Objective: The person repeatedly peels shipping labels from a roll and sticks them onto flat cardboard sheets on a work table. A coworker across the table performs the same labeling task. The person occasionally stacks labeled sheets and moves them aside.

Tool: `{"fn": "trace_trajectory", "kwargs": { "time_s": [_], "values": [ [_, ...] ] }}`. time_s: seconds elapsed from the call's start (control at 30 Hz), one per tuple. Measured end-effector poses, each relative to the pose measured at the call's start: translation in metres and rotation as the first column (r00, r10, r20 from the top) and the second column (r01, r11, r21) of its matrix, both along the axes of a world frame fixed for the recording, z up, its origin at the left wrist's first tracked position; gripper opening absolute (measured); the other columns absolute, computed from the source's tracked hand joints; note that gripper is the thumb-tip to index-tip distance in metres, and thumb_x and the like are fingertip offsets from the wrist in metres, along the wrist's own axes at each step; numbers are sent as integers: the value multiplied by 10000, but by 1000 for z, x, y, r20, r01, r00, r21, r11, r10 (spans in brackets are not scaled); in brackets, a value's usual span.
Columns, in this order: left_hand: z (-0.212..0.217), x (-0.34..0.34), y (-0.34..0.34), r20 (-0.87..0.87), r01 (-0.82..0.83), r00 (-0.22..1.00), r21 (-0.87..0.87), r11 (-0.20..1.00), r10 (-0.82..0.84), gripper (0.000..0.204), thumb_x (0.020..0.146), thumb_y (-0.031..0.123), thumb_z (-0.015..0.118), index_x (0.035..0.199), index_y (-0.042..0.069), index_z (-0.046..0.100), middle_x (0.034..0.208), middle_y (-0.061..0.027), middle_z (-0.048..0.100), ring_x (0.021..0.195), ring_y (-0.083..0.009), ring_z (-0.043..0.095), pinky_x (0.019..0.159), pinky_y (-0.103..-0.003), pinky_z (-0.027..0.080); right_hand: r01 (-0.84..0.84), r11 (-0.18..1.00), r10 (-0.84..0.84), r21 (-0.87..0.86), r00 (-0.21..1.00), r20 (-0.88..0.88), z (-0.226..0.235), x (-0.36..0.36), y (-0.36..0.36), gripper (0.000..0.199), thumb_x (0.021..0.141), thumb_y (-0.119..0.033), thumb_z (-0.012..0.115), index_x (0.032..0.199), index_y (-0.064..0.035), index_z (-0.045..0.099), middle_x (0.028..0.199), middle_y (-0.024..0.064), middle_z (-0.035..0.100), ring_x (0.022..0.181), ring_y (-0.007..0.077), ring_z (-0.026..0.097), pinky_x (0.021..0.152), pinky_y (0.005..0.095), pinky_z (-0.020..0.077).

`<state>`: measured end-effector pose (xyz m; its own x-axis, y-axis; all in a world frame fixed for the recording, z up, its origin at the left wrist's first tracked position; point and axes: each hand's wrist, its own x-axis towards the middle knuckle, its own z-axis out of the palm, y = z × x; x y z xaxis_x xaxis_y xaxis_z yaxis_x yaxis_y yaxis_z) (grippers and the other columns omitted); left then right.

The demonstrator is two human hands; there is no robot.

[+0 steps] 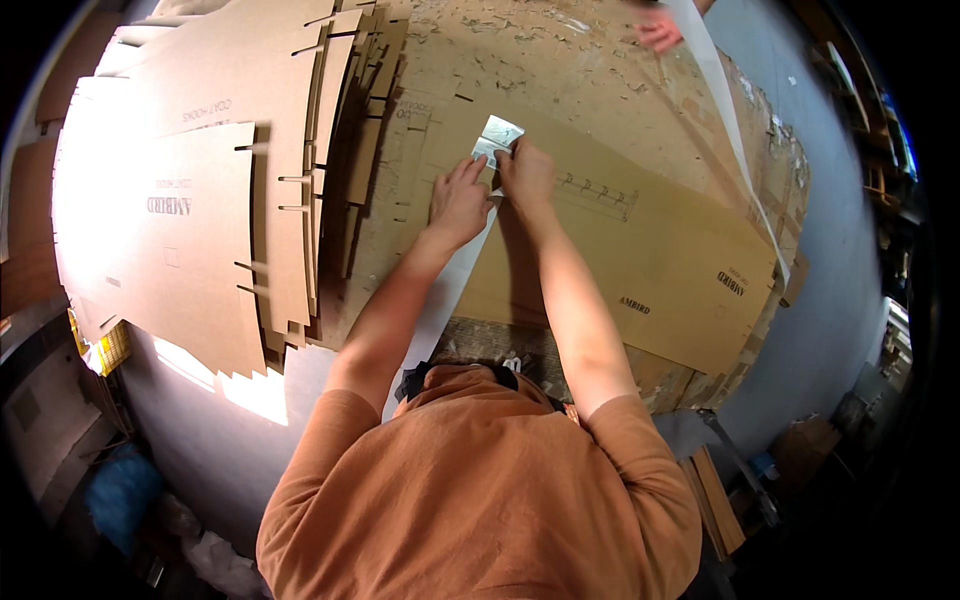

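Note:
Before me lies a flat brown cardboard sheet (600, 260) with printed marks and slots. Over its left part I have a shiny silvery label (501, 131), which catches the light. My right hand (528, 180) pinches the label's right edge with bent fingers. My left hand (460, 205) has its fingers at the label's lower left, closed on the top of a long white strip (445, 300). That strip runs down from my hands toward my body. Whether label and strip are still joined is hidden by my fingers.
At the left stands a tall stack of slotted cardboard sheets (215, 200). Another person's hand (658, 28) appears, blurred, at the far right, by a second white strip (730, 110) hanging along the worn tabletop (560, 60). A blue plastic bag (122, 492) lies low at left.

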<state>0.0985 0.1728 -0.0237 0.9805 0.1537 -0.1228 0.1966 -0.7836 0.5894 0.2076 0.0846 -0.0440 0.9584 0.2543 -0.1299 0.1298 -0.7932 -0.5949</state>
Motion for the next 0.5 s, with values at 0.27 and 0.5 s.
{"fn": "trace_trajectory", "kwargs": {
  "time_s": [0.27,0.5],
  "values": [
    [-9,-21,-6,88,48,995,-27,998,-46,182,784,157,637,853,-10,619,1327,-180,457,1266,-326,369,991,-490,290,72,997,-75,26,990,119,-6,11,-85,439,740,-339,717,910,27,546,795,220,622,773,389,608,665,452,469],
    [-7,-102,-72,-21,23,999,-401,916,-34,196,824,158,605,916,-14,602,1177,-247,534,1159,-393,449,950,-424,387,501,861,-451,-94,835,316,-3,-37,-382,276,822,-195,634,985,15,561,931,172,583,847,304,559,779,402,451]
  ]
}}
